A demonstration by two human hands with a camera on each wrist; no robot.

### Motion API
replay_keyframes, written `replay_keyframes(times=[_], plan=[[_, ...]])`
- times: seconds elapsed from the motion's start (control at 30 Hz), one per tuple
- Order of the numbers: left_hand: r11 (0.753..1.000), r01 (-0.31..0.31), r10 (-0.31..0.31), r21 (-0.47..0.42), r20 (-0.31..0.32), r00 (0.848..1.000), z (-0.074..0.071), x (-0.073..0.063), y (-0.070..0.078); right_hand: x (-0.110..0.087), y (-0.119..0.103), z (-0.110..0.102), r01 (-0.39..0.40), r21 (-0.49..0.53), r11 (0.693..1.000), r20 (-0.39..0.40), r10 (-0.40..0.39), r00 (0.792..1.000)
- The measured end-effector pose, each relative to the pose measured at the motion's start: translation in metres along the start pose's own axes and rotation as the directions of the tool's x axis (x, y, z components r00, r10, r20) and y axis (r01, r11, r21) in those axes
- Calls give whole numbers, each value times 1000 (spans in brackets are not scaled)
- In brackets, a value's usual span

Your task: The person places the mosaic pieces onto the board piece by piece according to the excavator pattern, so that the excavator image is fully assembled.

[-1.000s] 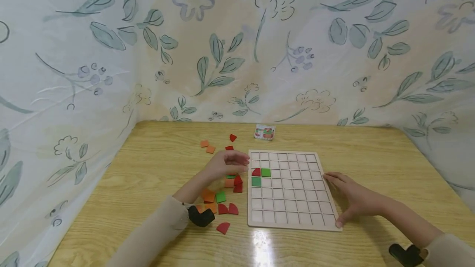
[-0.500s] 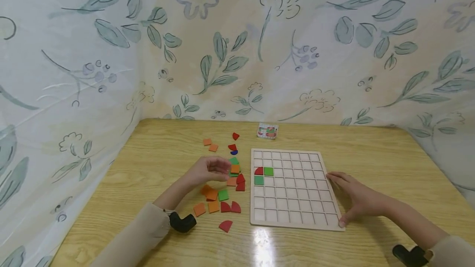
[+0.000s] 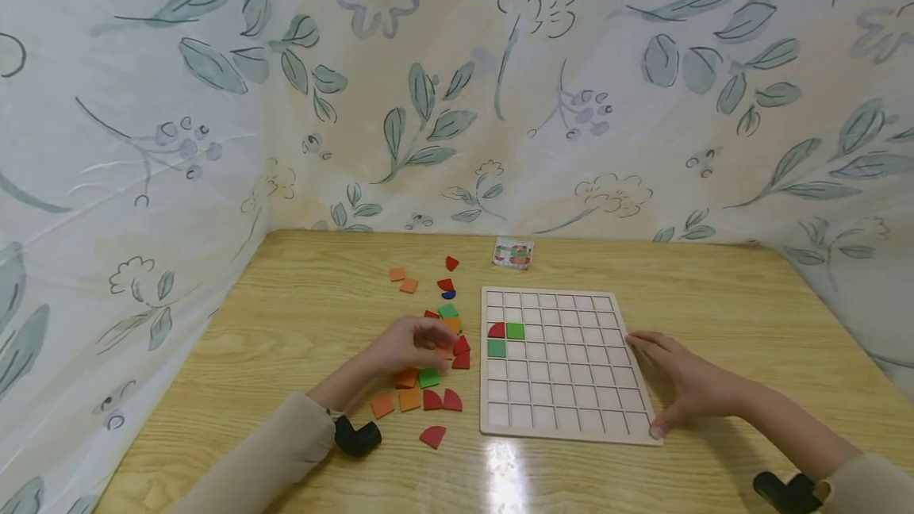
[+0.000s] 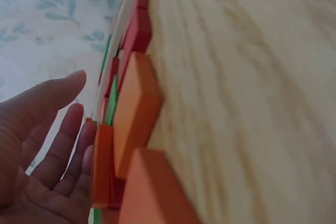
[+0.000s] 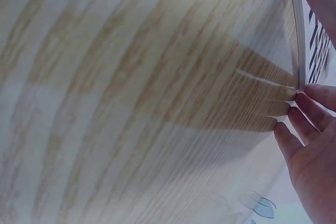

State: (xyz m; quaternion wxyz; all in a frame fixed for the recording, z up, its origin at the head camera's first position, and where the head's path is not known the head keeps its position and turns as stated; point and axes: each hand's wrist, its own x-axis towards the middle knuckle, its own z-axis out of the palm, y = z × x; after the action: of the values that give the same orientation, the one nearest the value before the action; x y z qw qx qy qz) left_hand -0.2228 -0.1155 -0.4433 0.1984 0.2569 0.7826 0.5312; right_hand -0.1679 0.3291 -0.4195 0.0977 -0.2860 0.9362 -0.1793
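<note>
My left hand hovers over the loose pieces left of the board, fingers loosely bent and thumb apart. In the left wrist view nothing lies between the thumb and fingers of that hand; orange square pieces are just beside it. The pale gridded board carries a red quarter-circle piece, a bright green square and a darker green square near its left side. My right hand rests along the board's right edge, thumb at the near corner, fingertips at the rim.
Several orange, red and green pieces lie scattered left of the board, including a red quarter circle nearest me and a blue piece farther back. A patterned card lies behind the board. Patterned cloth hangs behind the wooden table.
My left hand has drawn back from the board's left edge to the loose pieces, then shifted slightly nearer to me. My right hand has stayed at the board's edge.
</note>
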Motion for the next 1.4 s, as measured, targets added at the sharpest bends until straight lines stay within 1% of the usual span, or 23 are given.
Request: replay_keyframes(times=[0.07,0.17,0.37,0.53,0.73,0.93,1.2,1.3,1.4], plan=[[1000,4,-4,9,6,1000,2,0,0,0,0,0,6,-9,1000,-7,-6,1000],[999,2,-2,38,-5,1000,3,0,1,0,1,1,9,-17,1000,-9,-9,1000],[994,-17,19,104,-14,1000,3,1,0,0,2,2,0,-13,1000,-2,0,1000],[993,-17,18,116,-7,1000,4,1,0,0,2,2,4,-14,1000,-5,-4,1000],[989,-2,5,150,-22,1000,6,0,-1,0,2,2,-2,-8,1000,6,2,1000],[987,2,3,163,-28,1000,6,-1,-1,0,4,3,-3,-14,1000,-5,3,1000],[974,-18,39,226,-93,995,7,0,0,0,4,4,-5,-9,1000,-8,5,1000],[970,-25,49,243,-94,994,7,1,0,0,3,4,-5,-11,1000,-7,5,1000],[966,-14,39,258,-91,995,8,1,1,0,2,3,-4,-8,1000,-7,4,1000]])
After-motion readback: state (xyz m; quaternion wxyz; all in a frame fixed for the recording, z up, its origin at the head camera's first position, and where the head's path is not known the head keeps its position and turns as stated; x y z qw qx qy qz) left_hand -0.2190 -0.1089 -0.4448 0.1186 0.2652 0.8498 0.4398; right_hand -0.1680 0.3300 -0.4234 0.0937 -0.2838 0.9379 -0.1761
